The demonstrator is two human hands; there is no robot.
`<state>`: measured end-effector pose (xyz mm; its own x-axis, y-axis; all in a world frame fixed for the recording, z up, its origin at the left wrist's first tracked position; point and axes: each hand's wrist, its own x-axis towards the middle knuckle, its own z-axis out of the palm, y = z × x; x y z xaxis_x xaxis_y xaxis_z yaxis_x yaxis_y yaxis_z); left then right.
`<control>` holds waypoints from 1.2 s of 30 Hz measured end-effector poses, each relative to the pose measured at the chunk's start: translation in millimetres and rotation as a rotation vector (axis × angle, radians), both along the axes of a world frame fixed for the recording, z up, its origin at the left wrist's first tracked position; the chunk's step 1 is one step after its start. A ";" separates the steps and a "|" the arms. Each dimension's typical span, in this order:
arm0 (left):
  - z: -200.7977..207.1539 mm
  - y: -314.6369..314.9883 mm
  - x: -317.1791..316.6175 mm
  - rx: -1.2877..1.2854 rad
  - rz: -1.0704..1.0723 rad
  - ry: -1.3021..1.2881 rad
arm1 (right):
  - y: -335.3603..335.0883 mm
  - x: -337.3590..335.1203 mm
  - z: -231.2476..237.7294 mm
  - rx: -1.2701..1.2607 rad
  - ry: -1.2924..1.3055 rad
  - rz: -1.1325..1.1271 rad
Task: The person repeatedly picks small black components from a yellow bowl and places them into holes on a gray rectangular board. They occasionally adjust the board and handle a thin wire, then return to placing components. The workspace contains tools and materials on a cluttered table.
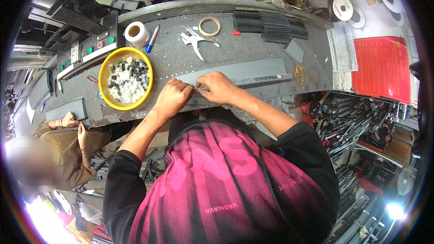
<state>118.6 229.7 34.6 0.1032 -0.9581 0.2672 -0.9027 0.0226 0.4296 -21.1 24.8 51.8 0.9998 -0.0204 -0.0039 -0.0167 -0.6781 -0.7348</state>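
Note:
My left hand and my right hand meet at the near edge of the grey workbench, fingertips almost touching. Both are closed in a pinch. Whatever lies between the fingers is small and mostly hidden, so I cannot make it out. Right behind them a long flat grey strip runs off to the right, and a narrow shinier strip lies along its near side. Left of my left hand stands a round yellow basket of small black and whitish pieces.
Beyond the strip lie white-handled pliers, a tape ring, a white roll and a blue marker. Dark ribbed stacks and yellow-handled scissors are to the right. A co-worker's hand rests on a grey piece at left.

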 end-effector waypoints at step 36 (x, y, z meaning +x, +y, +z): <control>11.8 -18.2 19.4 0.049 -0.023 0.096 | -13.5 11.8 -0.6 0.103 0.186 -0.061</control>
<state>138.0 211.5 46.4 0.1043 -0.9722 0.2098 -0.8571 0.0192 0.5148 -9.4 11.2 51.2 0.9787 -0.0705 -0.1929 -0.1966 -0.5933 -0.7806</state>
